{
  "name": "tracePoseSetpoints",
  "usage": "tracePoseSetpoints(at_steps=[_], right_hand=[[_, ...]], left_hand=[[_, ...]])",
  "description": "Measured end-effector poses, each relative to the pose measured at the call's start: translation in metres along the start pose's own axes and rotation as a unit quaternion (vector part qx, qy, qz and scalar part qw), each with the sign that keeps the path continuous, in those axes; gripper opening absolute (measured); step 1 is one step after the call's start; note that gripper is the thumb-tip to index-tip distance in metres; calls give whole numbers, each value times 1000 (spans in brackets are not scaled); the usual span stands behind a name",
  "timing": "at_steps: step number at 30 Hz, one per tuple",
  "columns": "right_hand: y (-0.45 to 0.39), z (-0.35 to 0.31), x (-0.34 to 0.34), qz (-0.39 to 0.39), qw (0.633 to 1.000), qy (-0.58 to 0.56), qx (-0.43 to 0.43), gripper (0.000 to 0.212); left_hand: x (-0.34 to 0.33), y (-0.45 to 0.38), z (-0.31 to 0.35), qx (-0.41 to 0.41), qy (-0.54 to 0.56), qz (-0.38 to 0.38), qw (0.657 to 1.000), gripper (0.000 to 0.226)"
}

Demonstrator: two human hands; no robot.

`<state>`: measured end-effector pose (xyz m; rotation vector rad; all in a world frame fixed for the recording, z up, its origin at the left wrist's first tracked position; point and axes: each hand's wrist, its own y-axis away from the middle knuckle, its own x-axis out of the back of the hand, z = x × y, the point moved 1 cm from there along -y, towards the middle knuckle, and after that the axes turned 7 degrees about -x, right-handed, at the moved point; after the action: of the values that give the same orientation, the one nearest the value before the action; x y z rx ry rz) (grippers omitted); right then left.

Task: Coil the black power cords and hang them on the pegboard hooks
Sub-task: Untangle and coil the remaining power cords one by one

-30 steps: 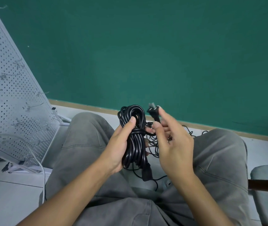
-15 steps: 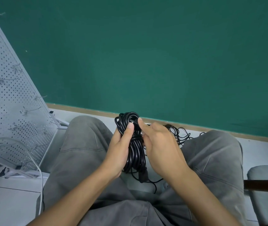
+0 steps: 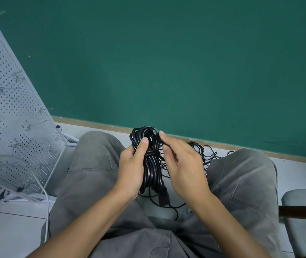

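Left hand (image 3: 132, 167) grips the coiled black power cord (image 3: 151, 164) at its wrapped waist, thumb pressed on the upper loops, bundle held above the lap; right hand (image 3: 183, 162) pinches at the top of the coil, apparently tucking the plug end through, though the plug itself is hidden. Risk: if the tail is not locked under the waist turns, the loops likely spring loose on the reach to the pegboard (image 3: 9, 112) at left. The dangling connector (image 3: 164, 199) could snag the loose cords (image 3: 204, 155) on the floor.

Coiled black cord (image 3: 151, 164) (waist-wrapped), upright
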<state>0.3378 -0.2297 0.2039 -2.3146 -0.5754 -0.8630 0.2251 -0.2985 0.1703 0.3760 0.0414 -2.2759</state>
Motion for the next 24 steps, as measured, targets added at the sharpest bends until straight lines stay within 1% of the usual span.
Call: tracePoseSetpoints(at_steps=[3, 8, 14, 16, 18, 20, 22, 24], right_hand=[[-1, -2, -1, -39, 998, 26, 30, 39], [-6, -8, 3, -119, 991, 63, 15, 44], [-17, -11, 13, -188, 979, 79, 0, 43], [-21, -14, 16, -213, 972, 99, 9, 44], [-28, -14, 20, -229, 967, 112, 16, 38], [-35, -13, 23, -236, 967, 97, -2, 31], [-41, -11, 22, -237, 967, 88, -25, 30], [-43, -9, 19, -208, 971, 86, -79, 30]], left_hand=[[-1, 1, -1, -4, -13, 1, 1000, 32], [1, 2, -5, -24, -43, -3, 999, 30], [1, 2, -10, -67, -89, -11, 994, 27], [1, 4, -12, -90, -117, -25, 989, 26], [1, 6, -12, -106, -128, -44, 985, 26], [1, 6, -11, -112, -132, -58, 983, 35], [1, 4, -13, -109, -149, -58, 981, 48], [3, 2, -17, -119, -184, -48, 975, 54]])
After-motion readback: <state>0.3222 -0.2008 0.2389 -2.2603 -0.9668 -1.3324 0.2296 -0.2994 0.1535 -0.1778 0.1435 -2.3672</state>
